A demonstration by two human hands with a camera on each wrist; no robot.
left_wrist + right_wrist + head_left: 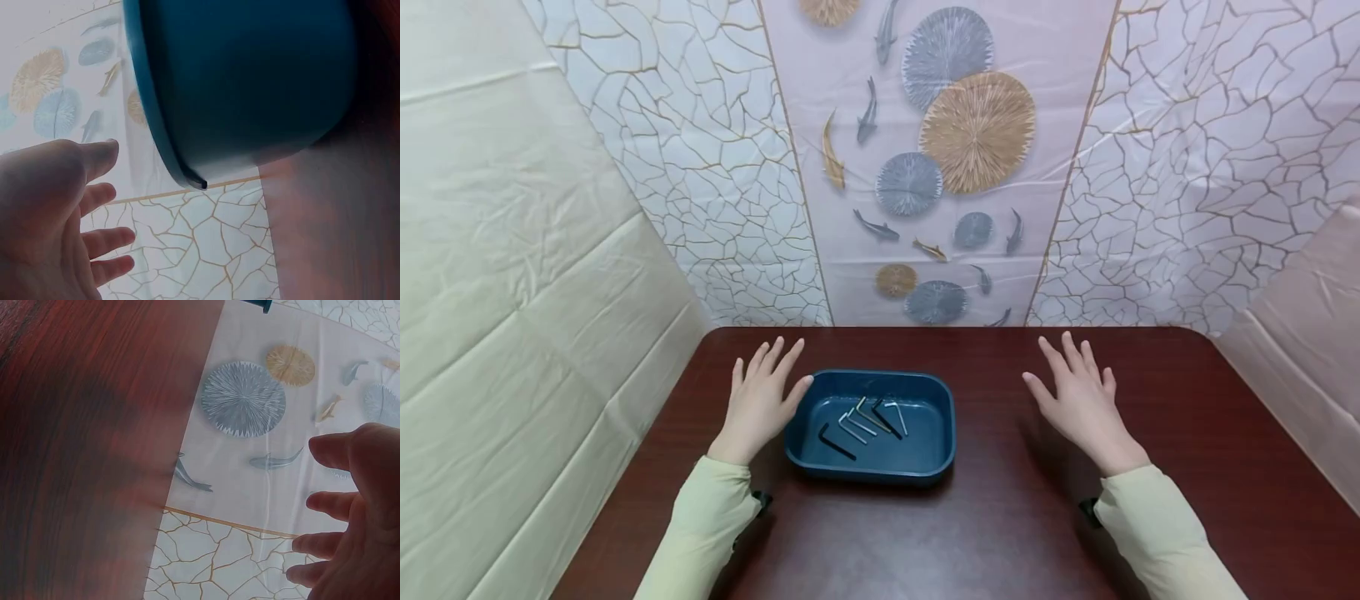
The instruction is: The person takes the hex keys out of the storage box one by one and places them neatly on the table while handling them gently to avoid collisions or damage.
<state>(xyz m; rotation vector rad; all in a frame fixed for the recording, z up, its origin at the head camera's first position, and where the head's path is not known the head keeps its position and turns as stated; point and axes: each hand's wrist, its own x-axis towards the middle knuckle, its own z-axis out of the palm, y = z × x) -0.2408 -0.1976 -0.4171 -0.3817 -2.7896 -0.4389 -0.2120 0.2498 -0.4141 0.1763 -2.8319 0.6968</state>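
A blue rectangular tray (880, 477) stands on the table, left of its middle. Inside lie several L-shaped hex keys: a black one (837, 442) at the left, silver ones (856, 427) beside it, and a gold-coloured one near another black one on the right. My left hand (760, 408) hovers by the tray's left side, fingers spread and holding nothing; the left wrist view shows the tray's outer wall (250, 81) close to it. Well to the right of the tray, my right hand (1084, 408) is raised over the table with its fingers spread, also holding nothing.
The dark red-brown wooden table (985, 533) reaches back to a patterned cloth wall (925, 167). Plain pale cloth (535, 292) hangs along the left side, with more cloth (1300, 358) on the right.
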